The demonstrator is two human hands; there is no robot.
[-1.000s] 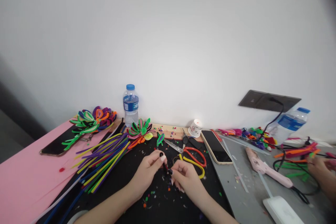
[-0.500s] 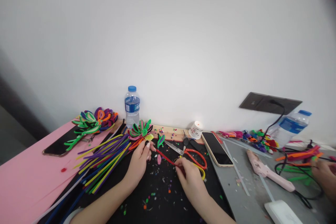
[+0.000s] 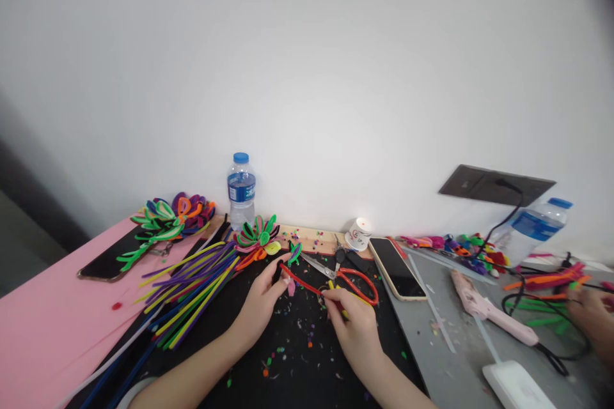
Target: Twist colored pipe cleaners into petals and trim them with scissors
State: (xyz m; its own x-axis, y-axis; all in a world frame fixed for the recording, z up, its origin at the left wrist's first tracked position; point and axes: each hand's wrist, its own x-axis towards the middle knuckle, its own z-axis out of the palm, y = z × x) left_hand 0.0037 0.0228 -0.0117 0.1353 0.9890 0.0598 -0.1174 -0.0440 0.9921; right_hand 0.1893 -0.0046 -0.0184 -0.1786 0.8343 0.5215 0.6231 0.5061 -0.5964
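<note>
A red pipe cleaner point(image 3: 303, 282) stretches between my two hands above the black mat. My left hand point(image 3: 267, 291) pinches its left end, where a small black piece shows at the fingers. My right hand point(image 3: 352, 316) holds the other end near its fingertips, and a yellow piece shows beside that hand. Just behind lie scissors point(image 3: 357, 281) with red handles, blades pointing left. A small green shape point(image 3: 294, 253) stands beyond my left fingertips, near a green and pink looped flower point(image 3: 259, 234). Left of my left hand spreads a bundle of coloured pipe cleaners point(image 3: 192, 291).
A water bottle point(image 3: 241, 192), a paper cup point(image 3: 358, 234) and a phone point(image 3: 397, 270) stand or lie along the back. On the right are a pink glue gun point(image 3: 494, 313), a white box point(image 3: 518, 386), cables and another person's hand point(image 3: 592, 313). A dark phone point(image 3: 108, 259) lies left.
My left hand has shifted slightly right and turned, showing the black piece at its fingers. The red pipe cleaner is still between both hands. A yellow piece now shows upright by my right hand.
</note>
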